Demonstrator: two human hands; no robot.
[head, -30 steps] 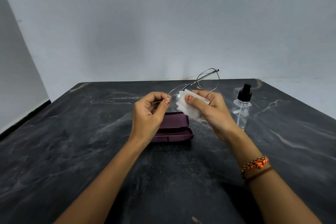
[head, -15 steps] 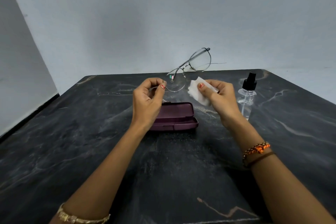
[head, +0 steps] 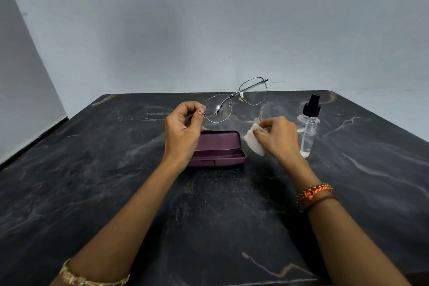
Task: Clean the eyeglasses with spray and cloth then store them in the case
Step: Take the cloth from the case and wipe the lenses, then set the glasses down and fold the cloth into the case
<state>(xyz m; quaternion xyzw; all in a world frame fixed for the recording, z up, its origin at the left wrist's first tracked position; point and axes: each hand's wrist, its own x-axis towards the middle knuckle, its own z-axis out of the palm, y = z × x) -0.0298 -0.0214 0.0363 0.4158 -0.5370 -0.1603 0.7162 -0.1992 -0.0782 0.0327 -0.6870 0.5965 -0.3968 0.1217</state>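
Left hand (head: 183,132): it was raised over the left end of the case and pinched the glasses (head: 234,100) by the near temple, between thumb and fingers.
Right hand (head: 277,138): its fingers were curled round the cloth (head: 254,140), a small white folded piece, held low and just right of the case.
Glasses: they were in the air, above and a little beyond the case, with the lenses turned to the far side; the cloth was not touching them.
Case (head: 217,148): purple, it lay open on the table (head: 92,181), between the two hands.
Spray (head: 307,127): the clear bottle with black cap stood upright at the right, just beyond the right hand, and no hand was on it.
Progress: the wiping seemed finished or paused, because the cloth was apart from the lenses. Whether the lenses were clean, I could not tell.
Left to do: to fold the temples, to lay the glasses in the case and to shut the lid.
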